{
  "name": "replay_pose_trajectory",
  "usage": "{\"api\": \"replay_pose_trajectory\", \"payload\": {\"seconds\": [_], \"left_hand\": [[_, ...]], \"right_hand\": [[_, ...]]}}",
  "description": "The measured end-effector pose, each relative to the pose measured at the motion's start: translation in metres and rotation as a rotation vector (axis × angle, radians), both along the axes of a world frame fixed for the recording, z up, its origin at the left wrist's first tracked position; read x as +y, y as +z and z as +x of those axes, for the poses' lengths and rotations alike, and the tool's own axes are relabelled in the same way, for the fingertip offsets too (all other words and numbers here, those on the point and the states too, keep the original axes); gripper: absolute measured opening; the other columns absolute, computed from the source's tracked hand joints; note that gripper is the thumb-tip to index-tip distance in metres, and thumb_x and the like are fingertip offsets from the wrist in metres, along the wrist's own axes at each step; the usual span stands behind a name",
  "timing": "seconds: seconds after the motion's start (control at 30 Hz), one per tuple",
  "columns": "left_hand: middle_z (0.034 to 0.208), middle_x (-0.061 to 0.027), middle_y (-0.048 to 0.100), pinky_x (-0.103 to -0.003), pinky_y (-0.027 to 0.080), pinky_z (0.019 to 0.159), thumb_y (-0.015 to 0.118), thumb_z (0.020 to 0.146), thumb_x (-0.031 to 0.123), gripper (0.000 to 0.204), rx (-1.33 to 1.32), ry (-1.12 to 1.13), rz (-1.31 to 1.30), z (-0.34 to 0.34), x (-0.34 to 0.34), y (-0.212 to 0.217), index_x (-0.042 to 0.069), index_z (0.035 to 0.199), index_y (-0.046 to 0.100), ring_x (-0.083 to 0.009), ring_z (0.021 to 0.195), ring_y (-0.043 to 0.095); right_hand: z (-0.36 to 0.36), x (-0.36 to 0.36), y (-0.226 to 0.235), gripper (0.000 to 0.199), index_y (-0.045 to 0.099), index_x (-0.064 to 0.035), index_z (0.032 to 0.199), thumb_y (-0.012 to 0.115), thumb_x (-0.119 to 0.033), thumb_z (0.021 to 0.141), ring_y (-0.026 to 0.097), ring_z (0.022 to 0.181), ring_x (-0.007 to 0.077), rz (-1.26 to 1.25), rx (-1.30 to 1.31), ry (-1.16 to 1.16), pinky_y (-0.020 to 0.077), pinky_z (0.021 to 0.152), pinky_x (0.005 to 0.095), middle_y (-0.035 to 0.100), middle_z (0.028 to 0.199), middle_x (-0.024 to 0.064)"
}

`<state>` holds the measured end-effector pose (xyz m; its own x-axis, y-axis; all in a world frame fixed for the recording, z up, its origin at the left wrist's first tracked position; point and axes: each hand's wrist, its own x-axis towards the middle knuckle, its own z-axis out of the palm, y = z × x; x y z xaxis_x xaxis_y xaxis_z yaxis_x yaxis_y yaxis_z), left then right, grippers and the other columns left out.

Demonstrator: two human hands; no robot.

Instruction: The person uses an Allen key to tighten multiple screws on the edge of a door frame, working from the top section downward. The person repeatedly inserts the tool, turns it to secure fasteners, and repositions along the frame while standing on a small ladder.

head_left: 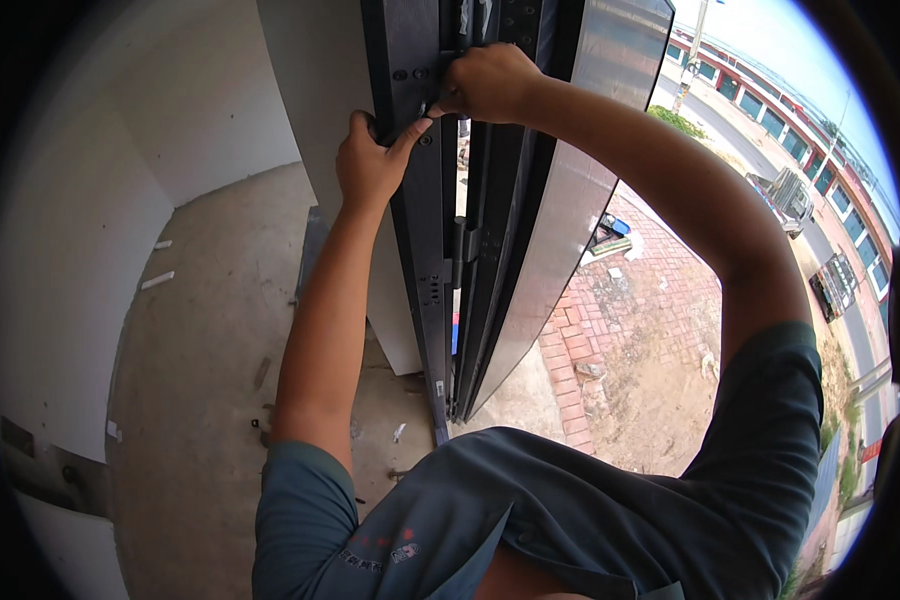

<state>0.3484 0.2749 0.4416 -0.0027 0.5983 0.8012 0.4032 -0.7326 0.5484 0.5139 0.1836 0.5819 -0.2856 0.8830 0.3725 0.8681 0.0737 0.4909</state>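
Observation:
In front of me stands a dark metal door edge point(415, 220), upright, with bolt heads and small holes in its face. A hinge point(460, 240) joins it to the dark frame beside it. My left hand point(368, 165) grips the left side of this edge, its thumb stretched across the face toward the right fingertips. Curled closed near the upper hinge, my right hand point(492, 85) pinches at a spot by the bolt heads. Whatever lies between its fingers is mostly hidden and too small to name. Both hands nearly touch.
A shiny metal panel point(580, 150) rises on the right. Behind the door edge is a pale panel point(320, 100). Left is a room with white walls point(60, 250) and concrete floor point(210, 330) bearing small scraps. Outside lie brick paving point(640, 280) and parked vehicles point(785, 200).

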Motion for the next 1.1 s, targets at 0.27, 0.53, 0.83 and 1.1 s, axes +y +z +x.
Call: {"api": "replay_pose_trajectory", "payload": {"seconds": [0.27,0.53,0.83,1.1], "left_hand": [[0.065,-0.0065,0.064,-0.034,0.055,0.057,0.080,0.076,0.072,0.073,-0.027,-0.053,-0.011,0.000,-0.005,0.003,0.005,0.087,0.056,-0.0225,0.060,0.070],[0.069,-0.0084,0.067,-0.034,0.056,0.058,0.082,0.074,0.071,0.074,-0.066,-0.088,-0.057,0.002,-0.005,0.002,0.003,0.089,0.057,-0.0233,0.062,0.071],[0.070,-0.0089,0.068,-0.034,0.056,0.060,0.084,0.074,0.070,0.074,-0.098,-0.086,-0.073,0.006,-0.003,0.000,0.003,0.089,0.057,-0.0230,0.064,0.071],[0.068,-0.0072,0.064,-0.034,0.055,0.058,0.083,0.075,0.069,0.073,-0.098,-0.070,-0.065,0.005,-0.002,-0.003,0.003,0.088,0.055,-0.0219,0.061,0.069]], "right_hand": [[-0.017,-0.012,0.011,0.057,0.080,-0.0108,0.088,0.067,-0.066,0.089,0.078,0.087,0.0286,0.017,-0.096,-0.054,0.0604,0.077,0.0369,0.078,0.087,0.0081],[-0.003,-0.006,0.007,0.052,0.079,-0.0156,0.087,0.068,-0.066,0.086,0.071,0.103,0.0230,0.257,-0.291,0.145,0.0511,0.097,0.0372,0.075,0.093,0.0071],[0.034,0.004,0.036,0.031,0.071,-0.0116,0.094,0.075,-0.039,0.080,0.059,0.106,0.0244,0.276,-0.379,0.575,0.0446,0.093,0.0416,0.065,0.103,0.0057],[0.044,-0.006,0.072,0.019,0.069,-0.0098,0.093,0.070,-0.027,0.083,0.060,0.102,0.0227,0.347,-0.681,0.772,0.0481,0.091,0.0390,0.063,0.099,0.0051]]}}
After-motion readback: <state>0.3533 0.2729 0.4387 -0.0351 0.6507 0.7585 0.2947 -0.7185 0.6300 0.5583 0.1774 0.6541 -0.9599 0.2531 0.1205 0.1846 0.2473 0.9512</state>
